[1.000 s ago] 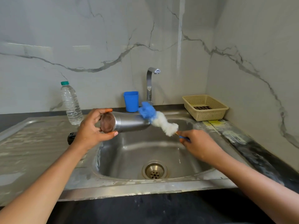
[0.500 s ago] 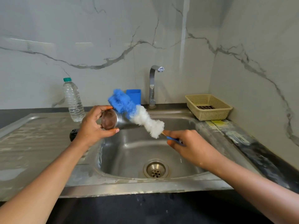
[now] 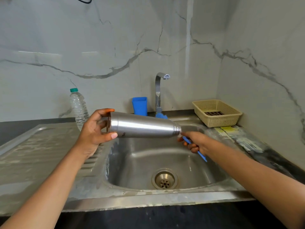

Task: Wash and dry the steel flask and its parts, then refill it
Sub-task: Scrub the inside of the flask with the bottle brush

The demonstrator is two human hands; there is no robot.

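The left hand grasps the steel flask at its base end, the fingers curled over the top and the thumb pressed along the near side. The flask is held on its side in the air above the sink. Its open threaded mouth points to the right and tips slightly downward. The right hand is just beside that mouth, fingers closed round the thin blue handle of a bottle brush. The handle's tail sticks out below the hand, and its upper end runs out of sight at the flask's mouth; whether it goes inside or passes behind cannot be told. A tuft of blue fluff shows just above the flask's shoulder, near the foot of the faucet. The flask thus spans the gap between the two hands, with the left at its base and the right at its neck, above the drain. Behind it a blue cup stands against the wall. A plastic water bottle stands at the back left, and a beige basket sits on the counter at the right.
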